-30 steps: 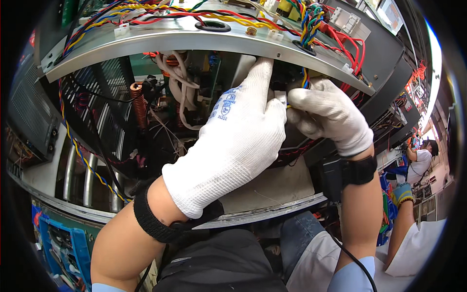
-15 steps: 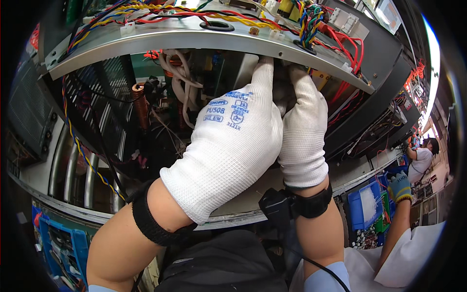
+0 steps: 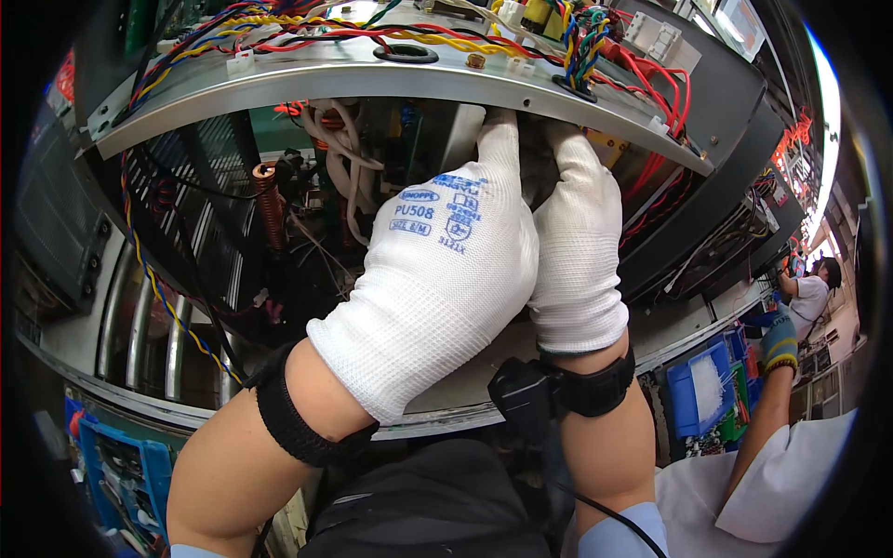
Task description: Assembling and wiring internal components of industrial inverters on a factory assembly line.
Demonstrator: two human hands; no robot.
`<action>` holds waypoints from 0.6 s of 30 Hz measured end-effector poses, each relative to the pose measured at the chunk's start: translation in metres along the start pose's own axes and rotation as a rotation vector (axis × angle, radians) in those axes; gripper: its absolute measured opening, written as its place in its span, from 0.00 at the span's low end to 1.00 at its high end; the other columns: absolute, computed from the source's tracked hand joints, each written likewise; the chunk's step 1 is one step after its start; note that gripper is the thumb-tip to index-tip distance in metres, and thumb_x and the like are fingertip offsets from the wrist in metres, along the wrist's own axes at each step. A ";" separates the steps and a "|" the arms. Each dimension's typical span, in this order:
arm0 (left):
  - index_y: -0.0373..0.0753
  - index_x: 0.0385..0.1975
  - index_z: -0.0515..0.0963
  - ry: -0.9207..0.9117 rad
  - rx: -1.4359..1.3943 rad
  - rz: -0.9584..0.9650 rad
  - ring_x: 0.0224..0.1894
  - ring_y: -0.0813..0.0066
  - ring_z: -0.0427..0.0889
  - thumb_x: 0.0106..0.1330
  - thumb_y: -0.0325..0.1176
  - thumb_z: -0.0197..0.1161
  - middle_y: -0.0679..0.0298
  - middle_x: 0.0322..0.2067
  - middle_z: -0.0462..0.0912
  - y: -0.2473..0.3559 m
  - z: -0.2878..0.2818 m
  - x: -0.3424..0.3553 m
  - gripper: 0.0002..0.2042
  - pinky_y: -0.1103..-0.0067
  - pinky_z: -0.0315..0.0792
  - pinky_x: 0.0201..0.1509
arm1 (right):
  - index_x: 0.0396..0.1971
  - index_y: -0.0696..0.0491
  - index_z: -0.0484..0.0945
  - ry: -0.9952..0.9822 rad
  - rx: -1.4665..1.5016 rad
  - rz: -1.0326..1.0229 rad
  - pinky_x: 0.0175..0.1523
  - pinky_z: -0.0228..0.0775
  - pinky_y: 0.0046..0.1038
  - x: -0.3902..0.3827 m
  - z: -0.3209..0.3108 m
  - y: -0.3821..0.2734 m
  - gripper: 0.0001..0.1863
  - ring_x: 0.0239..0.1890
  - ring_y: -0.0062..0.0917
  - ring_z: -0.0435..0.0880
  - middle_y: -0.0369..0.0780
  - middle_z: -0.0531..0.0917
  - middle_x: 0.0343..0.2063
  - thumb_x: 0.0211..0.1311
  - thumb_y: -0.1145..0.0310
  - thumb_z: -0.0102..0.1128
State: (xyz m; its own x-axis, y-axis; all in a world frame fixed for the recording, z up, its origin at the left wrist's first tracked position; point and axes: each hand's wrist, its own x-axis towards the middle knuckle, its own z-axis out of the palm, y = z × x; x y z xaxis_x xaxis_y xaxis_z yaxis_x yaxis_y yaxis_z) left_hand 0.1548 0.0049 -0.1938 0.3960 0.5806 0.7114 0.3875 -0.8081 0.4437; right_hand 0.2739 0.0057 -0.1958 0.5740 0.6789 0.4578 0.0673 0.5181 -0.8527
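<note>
Both my hands, in white knit gloves, reach up beneath the front lip of a metal panel (image 3: 279,86) into an open electrical cabinet. My left hand (image 3: 456,242) has its index finger stretched up to the lip, next to a pale upright plate (image 3: 462,139). Its other fingers curl inward, closed on something hidden behind the hand. Close beside it on the right, my right hand (image 3: 579,219) bends its fingers inward under the same lip. Its fingertips are out of sight, and what they grip I cannot make out.
Twisted coloured wires (image 3: 372,35) run along the panel top. Left of my hands are a copper coil (image 3: 269,206) and thick white cables (image 3: 349,177). Metal rollers (image 3: 144,325) lie at the left. A blue bin (image 3: 698,391) and a co-worker's gloved hand (image 3: 779,344) are at the right.
My hands stay at nearly the same spot under the panel, with only a slight shift. The co-worker's gloved hand at the right has moved a little up.
</note>
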 end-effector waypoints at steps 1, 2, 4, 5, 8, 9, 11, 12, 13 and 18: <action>0.24 0.55 0.65 -0.001 0.002 0.001 0.29 0.48 0.79 0.64 0.29 0.56 0.46 0.23 0.77 0.000 0.001 0.000 0.21 0.62 0.72 0.33 | 0.19 0.60 0.73 0.012 -0.019 0.008 0.23 0.56 0.23 0.001 0.000 0.001 0.17 0.17 0.14 0.64 0.32 0.70 0.15 0.61 0.63 0.53; 0.24 0.55 0.65 -0.010 0.006 -0.006 0.28 0.48 0.79 0.64 0.28 0.56 0.46 0.23 0.77 0.000 0.001 0.001 0.22 0.62 0.72 0.33 | 0.19 0.60 0.73 0.013 -0.018 0.008 0.23 0.56 0.23 0.001 0.001 0.000 0.17 0.17 0.14 0.64 0.32 0.70 0.15 0.61 0.63 0.53; 0.24 0.55 0.64 -0.017 0.016 -0.014 0.28 0.48 0.79 0.63 0.28 0.56 0.46 0.22 0.77 0.000 0.001 0.000 0.22 0.62 0.72 0.32 | 0.19 0.61 0.72 0.145 0.031 0.110 0.23 0.55 0.24 -0.001 0.007 -0.002 0.17 0.17 0.14 0.62 0.32 0.69 0.15 0.60 0.63 0.53; 0.24 0.55 0.64 -0.005 0.033 0.000 0.27 0.48 0.79 0.63 0.28 0.56 0.47 0.22 0.77 0.000 0.001 -0.001 0.22 0.62 0.72 0.32 | 0.18 0.61 0.71 0.134 -0.028 0.075 0.22 0.53 0.25 -0.001 0.008 -0.002 0.17 0.17 0.14 0.61 0.31 0.68 0.15 0.60 0.64 0.52; 0.25 0.55 0.65 -0.021 0.042 -0.005 0.27 0.48 0.79 0.63 0.28 0.56 0.47 0.23 0.77 0.004 -0.001 0.000 0.22 0.63 0.72 0.31 | 0.18 0.61 0.72 0.020 0.022 0.005 0.23 0.56 0.23 -0.001 0.005 -0.005 0.16 0.17 0.14 0.63 0.31 0.69 0.15 0.61 0.65 0.52; 0.26 0.55 0.65 -0.047 0.032 -0.026 0.27 0.48 0.79 0.63 0.28 0.56 0.47 0.24 0.78 0.005 -0.002 0.002 0.22 0.63 0.73 0.31 | 0.19 0.61 0.72 -0.040 0.007 0.049 0.24 0.58 0.23 -0.001 0.001 -0.013 0.16 0.18 0.14 0.64 0.31 0.70 0.15 0.62 0.66 0.51; 0.27 0.54 0.67 -0.079 0.091 -0.014 0.28 0.49 0.80 0.62 0.28 0.56 0.47 0.25 0.79 0.018 -0.013 -0.003 0.20 0.64 0.73 0.32 | 0.23 0.62 0.76 -0.109 0.032 0.098 0.26 0.65 0.22 0.001 -0.004 -0.018 0.15 0.20 0.13 0.70 0.33 0.75 0.18 0.63 0.66 0.51; 0.29 0.53 0.69 -0.108 0.145 -0.004 0.29 0.49 0.80 0.62 0.28 0.57 0.47 0.26 0.79 0.024 -0.018 -0.007 0.19 0.65 0.74 0.32 | 0.25 0.62 0.78 -0.142 0.009 0.049 0.26 0.65 0.22 0.002 -0.003 -0.015 0.15 0.20 0.13 0.70 0.33 0.77 0.21 0.64 0.66 0.52; 0.32 0.47 0.73 -0.073 0.132 0.007 0.29 0.52 0.82 0.60 0.28 0.59 0.47 0.27 0.80 0.026 -0.022 -0.009 0.15 0.68 0.75 0.33 | 0.26 0.62 0.78 -0.129 0.037 0.066 0.25 0.65 0.21 0.004 -0.004 -0.013 0.15 0.20 0.13 0.70 0.33 0.78 0.22 0.65 0.65 0.52; 0.32 0.25 0.73 0.148 0.324 -0.219 0.20 0.57 0.75 0.51 0.44 0.74 0.52 0.20 0.75 -0.004 -0.033 0.000 0.21 0.69 0.70 0.27 | 0.35 0.57 0.79 -0.179 -0.282 -0.121 0.27 0.70 0.18 0.013 -0.013 0.009 0.13 0.21 0.17 0.79 0.37 0.82 0.23 0.71 0.67 0.46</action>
State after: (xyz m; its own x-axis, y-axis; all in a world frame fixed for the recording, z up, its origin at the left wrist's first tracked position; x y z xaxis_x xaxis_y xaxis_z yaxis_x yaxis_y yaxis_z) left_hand 0.1255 0.0055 -0.1772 0.1602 0.6953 0.7006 0.7003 -0.5803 0.4158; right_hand 0.2926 0.0118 -0.2010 0.3974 0.7149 0.5753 0.3633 0.4531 -0.8141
